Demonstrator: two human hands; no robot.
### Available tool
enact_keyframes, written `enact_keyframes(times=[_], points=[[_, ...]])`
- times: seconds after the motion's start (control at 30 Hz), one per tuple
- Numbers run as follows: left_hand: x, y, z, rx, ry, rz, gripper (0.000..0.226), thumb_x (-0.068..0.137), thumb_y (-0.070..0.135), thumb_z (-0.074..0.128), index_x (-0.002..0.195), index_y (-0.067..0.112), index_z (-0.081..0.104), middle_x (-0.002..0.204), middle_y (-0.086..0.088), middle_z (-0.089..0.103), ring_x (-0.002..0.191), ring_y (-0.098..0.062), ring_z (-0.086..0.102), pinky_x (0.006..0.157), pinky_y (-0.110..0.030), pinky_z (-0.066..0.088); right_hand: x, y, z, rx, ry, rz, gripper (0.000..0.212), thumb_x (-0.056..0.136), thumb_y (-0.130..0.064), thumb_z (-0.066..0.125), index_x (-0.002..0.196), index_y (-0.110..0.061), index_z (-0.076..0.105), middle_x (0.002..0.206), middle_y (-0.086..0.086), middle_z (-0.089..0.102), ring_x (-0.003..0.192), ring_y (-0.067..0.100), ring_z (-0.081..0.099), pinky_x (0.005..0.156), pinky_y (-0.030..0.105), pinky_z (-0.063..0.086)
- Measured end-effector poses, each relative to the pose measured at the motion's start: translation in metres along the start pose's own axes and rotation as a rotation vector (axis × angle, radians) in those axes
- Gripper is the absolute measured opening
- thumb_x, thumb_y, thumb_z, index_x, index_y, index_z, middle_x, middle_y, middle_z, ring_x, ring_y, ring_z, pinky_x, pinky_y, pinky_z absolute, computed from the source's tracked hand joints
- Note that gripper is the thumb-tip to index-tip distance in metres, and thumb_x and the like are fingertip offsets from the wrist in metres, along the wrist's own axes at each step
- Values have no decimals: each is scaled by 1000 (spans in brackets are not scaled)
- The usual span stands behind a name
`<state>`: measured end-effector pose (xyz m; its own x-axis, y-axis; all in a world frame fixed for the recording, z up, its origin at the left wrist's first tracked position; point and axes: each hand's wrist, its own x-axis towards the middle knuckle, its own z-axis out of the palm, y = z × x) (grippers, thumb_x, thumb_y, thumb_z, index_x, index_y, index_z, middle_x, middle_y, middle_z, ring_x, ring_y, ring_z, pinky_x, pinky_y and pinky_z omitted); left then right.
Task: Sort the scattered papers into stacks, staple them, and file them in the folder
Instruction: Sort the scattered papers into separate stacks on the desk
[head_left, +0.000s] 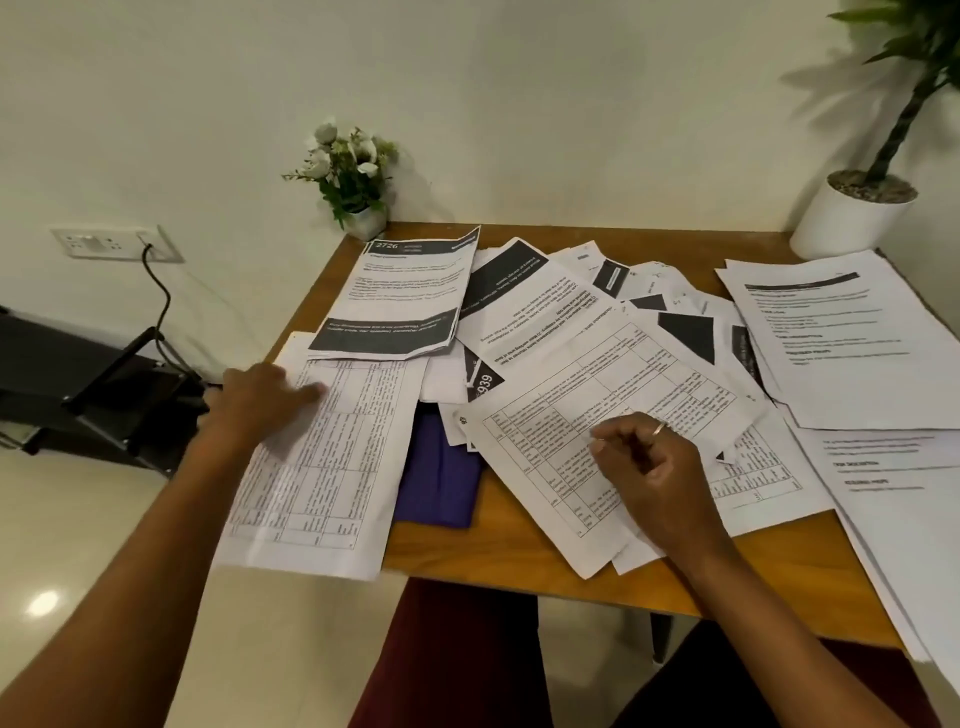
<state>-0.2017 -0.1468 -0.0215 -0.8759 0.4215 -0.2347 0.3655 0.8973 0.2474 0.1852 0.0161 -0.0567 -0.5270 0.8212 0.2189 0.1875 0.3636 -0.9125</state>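
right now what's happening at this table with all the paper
A person is going through printed papers scattered on a wooden table. The left hand lies flat on the left gridded sheet; the right hand, fingers curled, rests on the centre gridded sheet. A purple folder lies partly buried between them.

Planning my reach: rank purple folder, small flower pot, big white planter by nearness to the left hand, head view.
1. Purple folder, just right of the left hand.
2. Small flower pot, back left corner.
3. Big white planter, far right corner.
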Motion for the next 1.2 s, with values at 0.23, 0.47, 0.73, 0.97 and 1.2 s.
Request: enact_keyframes(times=[0.23,0.47,0.73,0.97,1.2], points=[[-47,-43,21,-192,62,-17,84,76,55,83,139,14,45,132,-18,53,120,-43,54,94,-59,50,-10,-18,47,-773,-349,-147,94,68,-81,54,148,-32,43,152,-6,41,140,17,34,114,46,29],[-57,-45,4,-243,70,24,36,89,32,77,110,7,61,102,-12,67,85,-29,63,73,-43,51,-9,-44,59,-859,-366,-78,66,88,-50,59,146,-21,48,148,2,47,137,22,41,115,44,34],[-84,-47,-21,-311,-77,-50,27,101,35,59,96,9,62,89,-9,67,80,-24,65,68,-36,46,-11,-52,65,-932,-333,-143,33,97,-34,50,115,-13,68,114,6,69,99,25,64,85,39,54],[-147,-58,-76,-450,-43,-59,23,101,32,59,93,12,68,83,-15,72,70,-31,72,62,-39,54,-3,-49,46,-804,-58,-301,23,104,-28,50,107,-14,68,97,6,74,78,23,71,61,38,60],[-174,-33,-72,-789,-62,29,20,99,32,64,93,16,75,79,-10,77,70,-33,76,76,-48,59,-4,-84,5,-329,371,-285,25,104,-23,55,124,-11,64,125,11,68,114,29,66,80,19,57]])
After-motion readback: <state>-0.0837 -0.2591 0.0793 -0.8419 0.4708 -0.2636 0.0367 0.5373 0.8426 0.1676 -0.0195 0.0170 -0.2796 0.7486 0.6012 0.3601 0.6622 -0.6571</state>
